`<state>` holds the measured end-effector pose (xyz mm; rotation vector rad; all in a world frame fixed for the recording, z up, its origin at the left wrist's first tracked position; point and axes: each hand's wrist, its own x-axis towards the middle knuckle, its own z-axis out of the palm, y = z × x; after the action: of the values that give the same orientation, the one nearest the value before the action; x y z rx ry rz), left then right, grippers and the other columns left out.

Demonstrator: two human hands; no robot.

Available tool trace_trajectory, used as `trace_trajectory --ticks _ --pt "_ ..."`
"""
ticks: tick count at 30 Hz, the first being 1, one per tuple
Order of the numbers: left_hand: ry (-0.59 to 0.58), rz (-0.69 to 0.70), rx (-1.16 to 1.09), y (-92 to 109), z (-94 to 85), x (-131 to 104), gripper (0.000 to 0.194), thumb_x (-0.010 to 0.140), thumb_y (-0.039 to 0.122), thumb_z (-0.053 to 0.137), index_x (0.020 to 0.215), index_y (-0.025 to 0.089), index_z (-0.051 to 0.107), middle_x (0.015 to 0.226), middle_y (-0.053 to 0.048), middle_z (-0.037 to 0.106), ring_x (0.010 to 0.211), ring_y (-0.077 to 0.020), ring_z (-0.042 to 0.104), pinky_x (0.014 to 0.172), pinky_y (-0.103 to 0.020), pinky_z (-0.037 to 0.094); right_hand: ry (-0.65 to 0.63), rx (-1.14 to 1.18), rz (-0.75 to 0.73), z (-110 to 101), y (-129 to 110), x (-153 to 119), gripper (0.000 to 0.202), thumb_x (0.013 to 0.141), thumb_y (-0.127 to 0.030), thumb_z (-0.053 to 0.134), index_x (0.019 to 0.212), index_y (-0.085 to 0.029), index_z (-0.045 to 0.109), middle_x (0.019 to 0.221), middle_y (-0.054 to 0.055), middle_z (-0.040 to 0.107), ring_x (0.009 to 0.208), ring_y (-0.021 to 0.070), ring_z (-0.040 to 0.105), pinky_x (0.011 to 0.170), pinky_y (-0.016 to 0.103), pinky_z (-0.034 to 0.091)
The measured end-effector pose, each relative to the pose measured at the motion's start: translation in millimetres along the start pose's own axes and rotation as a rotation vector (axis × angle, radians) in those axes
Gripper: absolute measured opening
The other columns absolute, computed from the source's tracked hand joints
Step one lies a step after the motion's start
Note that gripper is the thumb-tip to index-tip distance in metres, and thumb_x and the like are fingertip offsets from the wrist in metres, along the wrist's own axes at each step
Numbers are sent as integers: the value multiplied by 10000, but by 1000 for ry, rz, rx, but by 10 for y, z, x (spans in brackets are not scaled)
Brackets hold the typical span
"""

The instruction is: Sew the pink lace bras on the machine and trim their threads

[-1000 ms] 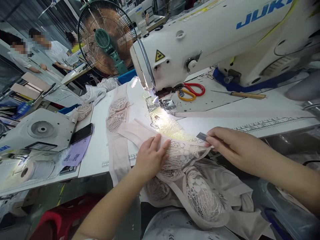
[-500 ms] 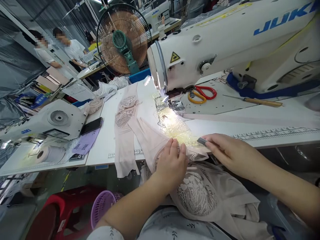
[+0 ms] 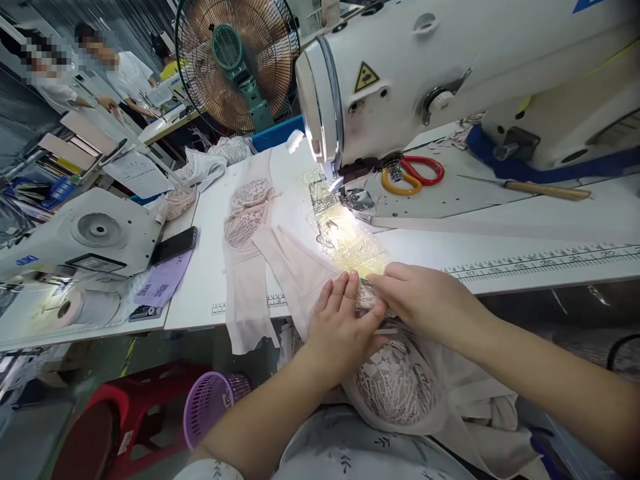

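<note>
My left hand lies with its fingers stretched out over a pale pink lace bra at the table's front edge, pressing the fabric down. The bra's near cup hangs over the edge into my lap. My right hand is closed in a pinch on a small flat grey blade-like tool, mostly hidden by the fingers. Its tip meets the fabric right beside my left fingertips. Another pale pink bra lies to the left on the white table, joined or overlapping with the first; I cannot tell which.
A sewing machine stands ahead, its lamp lighting the needle area. Scissors and a wooden-handled awl lie to its right. At left are a phone, a second machine and a purple basket. A fan and people are behind.
My right hand has moved left with the grey tool, from beside the fabric to against my left fingertips. My left hand stays on the bra. The camera view has shifted slightly.
</note>
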<state>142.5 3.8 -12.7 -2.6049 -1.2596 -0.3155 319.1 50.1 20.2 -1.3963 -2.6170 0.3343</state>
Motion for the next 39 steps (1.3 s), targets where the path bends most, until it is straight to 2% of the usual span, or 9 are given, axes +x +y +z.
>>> trace_trajectory --ticks 5,9,12,16,22,27,32,36,39 --pt "-14 -18 5 6 -26 20 622 797 558 642 1331 274 498 1405 -205 486 1322 -357 450 1041 -485 395 74 -46 -130 -3 90 -38 191 825 -81 476 846 -154 652 671 30 516 574 160 472 482 268 184" --pt "-17 -16 17 7 -35 24 635 791 570 648 1343 299 493 1399 -196 492 1315 -359 456 1035 -483 397 53 -67 -117 -36 219 -218 201 794 -51 466 736 -178 610 639 16 489 536 151 442 478 273 170" --pt "-23 -14 17 7 -23 21 619 806 565 632 1350 306 491 1413 -183 482 1329 -360 435 1045 -483 379 119 -54 -118 -53 256 -304 209 817 -76 451 775 -184 625 632 8 474 522 147 423 480 277 170" --pt "-13 -15 14 3 -10 20 620 815 580 610 1353 297 491 1419 -185 475 1330 -361 427 1048 -485 369 224 -16 -132 26 202 -218 231 860 -132 430 809 -188 649 625 8 459 537 150 411 487 279 166" --pt "-27 -2 12 -4 -33 29 624 794 571 643 1327 273 514 1399 -209 485 1315 -366 446 1037 -488 387 201 21 -132 120 136 -51 222 882 -122 440 855 -172 654 662 25 508 583 156 458 503 267 200" --pt "-57 -6 20 -5 -49 31 597 837 555 600 1361 298 475 1421 -186 468 1341 -367 417 1042 -501 388 92 -38 -110 -14 257 -243 191 808 -59 487 730 -180 613 630 8 480 527 140 421 483 270 167" --pt "-61 -3 5 4 -57 38 590 830 546 614 1350 295 489 1427 -200 456 1342 -387 411 1039 -520 391 209 -23 -126 -66 349 -412 255 893 -139 406 852 -170 656 655 20 502 550 151 464 477 262 227" --pt "-67 -15 -2 12 -64 46 616 814 544 637 1360 308 476 1441 -198 439 1350 -388 400 1038 -530 392 183 9 -128 -9 296 -344 267 904 -162 407 864 -159 671 668 29 532 578 155 493 494 252 252" --pt "-82 -19 -1 13 -79 54 620 815 537 640 1363 301 473 1446 -206 431 1350 -387 398 1035 -535 393 202 23 -114 38 240 -255 269 881 -124 408 840 -163 672 664 30 532 585 161 486 494 257 231"
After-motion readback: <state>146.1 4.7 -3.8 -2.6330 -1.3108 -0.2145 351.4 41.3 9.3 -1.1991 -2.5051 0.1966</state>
